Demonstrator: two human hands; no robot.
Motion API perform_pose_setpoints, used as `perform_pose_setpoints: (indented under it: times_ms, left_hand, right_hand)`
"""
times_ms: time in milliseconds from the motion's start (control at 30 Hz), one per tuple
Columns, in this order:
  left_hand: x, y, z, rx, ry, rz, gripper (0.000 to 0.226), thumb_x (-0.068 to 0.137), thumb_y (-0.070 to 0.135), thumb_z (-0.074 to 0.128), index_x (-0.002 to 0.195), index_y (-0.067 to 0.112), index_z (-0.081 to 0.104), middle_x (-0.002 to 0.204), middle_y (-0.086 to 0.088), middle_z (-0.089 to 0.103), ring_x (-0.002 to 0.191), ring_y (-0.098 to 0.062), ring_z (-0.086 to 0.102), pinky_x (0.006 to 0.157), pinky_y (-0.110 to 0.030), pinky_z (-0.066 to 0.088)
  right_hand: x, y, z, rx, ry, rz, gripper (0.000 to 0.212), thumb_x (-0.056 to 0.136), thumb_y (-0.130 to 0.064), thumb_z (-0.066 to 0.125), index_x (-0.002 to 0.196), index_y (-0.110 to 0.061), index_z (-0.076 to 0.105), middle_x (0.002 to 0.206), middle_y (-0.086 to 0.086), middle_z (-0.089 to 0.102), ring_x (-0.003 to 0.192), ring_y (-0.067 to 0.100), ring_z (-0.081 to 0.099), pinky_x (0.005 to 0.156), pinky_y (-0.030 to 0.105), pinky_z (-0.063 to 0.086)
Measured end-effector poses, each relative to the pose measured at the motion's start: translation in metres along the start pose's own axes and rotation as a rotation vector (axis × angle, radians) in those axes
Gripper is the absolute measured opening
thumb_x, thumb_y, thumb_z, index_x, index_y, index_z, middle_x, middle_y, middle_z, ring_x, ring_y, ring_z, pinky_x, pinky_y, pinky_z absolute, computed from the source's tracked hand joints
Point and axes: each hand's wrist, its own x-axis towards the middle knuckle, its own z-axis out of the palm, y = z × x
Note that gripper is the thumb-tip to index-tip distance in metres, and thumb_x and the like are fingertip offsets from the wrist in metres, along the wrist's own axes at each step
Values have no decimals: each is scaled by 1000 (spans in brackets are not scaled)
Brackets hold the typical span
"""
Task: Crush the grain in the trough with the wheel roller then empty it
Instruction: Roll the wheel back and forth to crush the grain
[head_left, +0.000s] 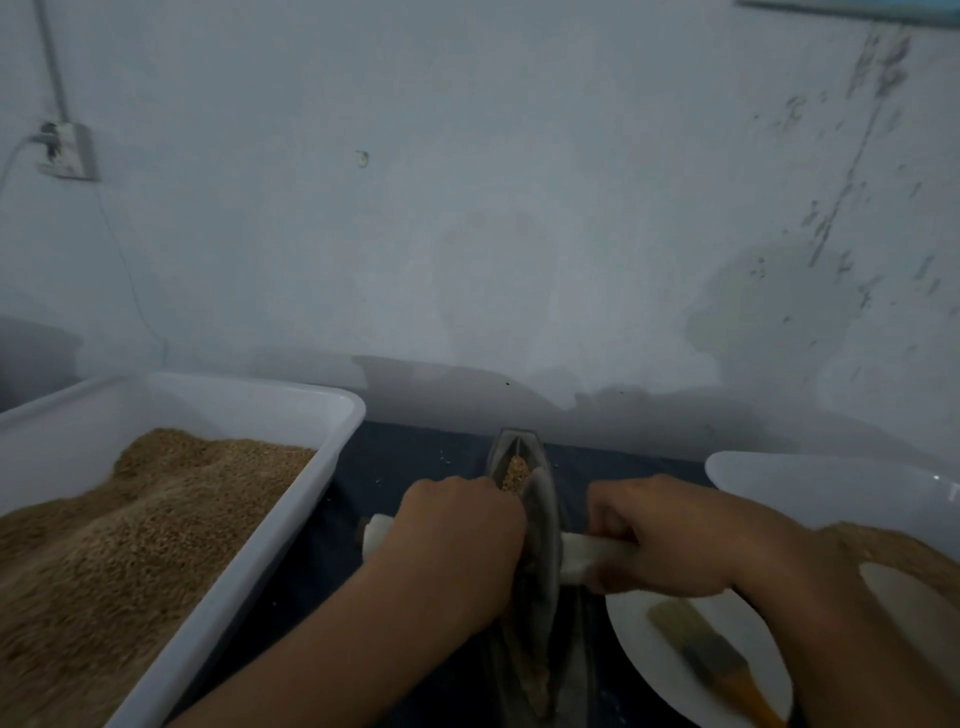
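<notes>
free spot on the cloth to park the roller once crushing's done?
One bare strip: dark cloth between the grain tub and the trough, running to the wall. Right of the trough is crowded: plate with brush, white bowl.

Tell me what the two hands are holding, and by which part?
The wheel roller, by its white axle handles: left hand grips one side, right hand the other.

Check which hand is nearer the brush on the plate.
Right. The right hand grips the roller handle just above the brush; the left hand grips the handle across the wheel.
</notes>
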Motion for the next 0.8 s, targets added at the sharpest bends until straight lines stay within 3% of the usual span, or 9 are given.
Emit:
perform_pose_setpoints:
  times_ms: [100, 167, 267, 400, 567, 733, 800]
  left_hand:
    - [16, -7, 11, 5, 94, -35, 13, 93, 29, 59, 103, 22, 56, 110, 0, 61, 99, -21, 59, 77, -34, 35]
    - [26, -13, 22, -10, 156, -65, 17, 93, 29, 59, 108, 23, 55, 111, 0, 62, 102, -21, 58, 81, -36, 38]
    - [40, -24, 39, -46, 274, -103, 20, 94, 29, 56, 114, 26, 55, 112, 3, 63, 102, -19, 58, 85, -35, 42]
    - [46, -31, 48, -118, 337, -91, 31, 93, 33, 57, 124, 31, 53, 118, 7, 62, 107, -16, 57, 95, -33, 44]
    - [42, -30, 37, -91, 246, -85, 27, 93, 37, 58, 117, 26, 52, 114, 3, 60, 102, -19, 56, 86, -35, 42]
    - [21, -13, 11, -17, 99, -38, 17, 91, 33, 62, 101, 22, 57, 103, 1, 61, 86, -15, 55, 78, -33, 44]
    - [10, -4, 3, 25, 66, -22, 16, 90, 31, 63, 86, 20, 53, 87, 2, 56, 75, -13, 48, 72, -30, 41]
  right_hand:
    - [14, 8, 11, 20, 72, 10, 18, 90, -50, 59, 82, -37, 50, 85, -12, 58, 75, 2, 54, 59, 28, 41]
    - [27, 14, 19, 79, 167, 16, 13, 95, -46, 52, 91, -35, 58, 89, -8, 63, 79, 9, 59, 68, 35, 49]
    - [45, 19, 32, 93, 355, 33, 21, 100, -44, 45, 106, -32, 61, 97, -7, 64, 88, 15, 60, 76, 37, 50]
    - [57, 21, 43, 32, 542, 27, 27, 100, -46, 42, 108, -30, 62, 100, -8, 65, 91, 15, 60, 79, 38, 47]
    - [46, 21, 33, 113, 384, 21, 25, 99, -49, 47, 114, -33, 60, 104, -9, 63, 93, 11, 59, 81, 35, 49]
    - [17, 9, 8, 72, 104, 1, 17, 91, -54, 52, 92, -38, 57, 88, -11, 62, 77, 5, 59, 71, 34, 50]
    - [6, 1, 1, -1, 49, -20, 19, 90, -55, 54, 91, -37, 57, 87, -12, 61, 77, 4, 58, 70, 32, 49]
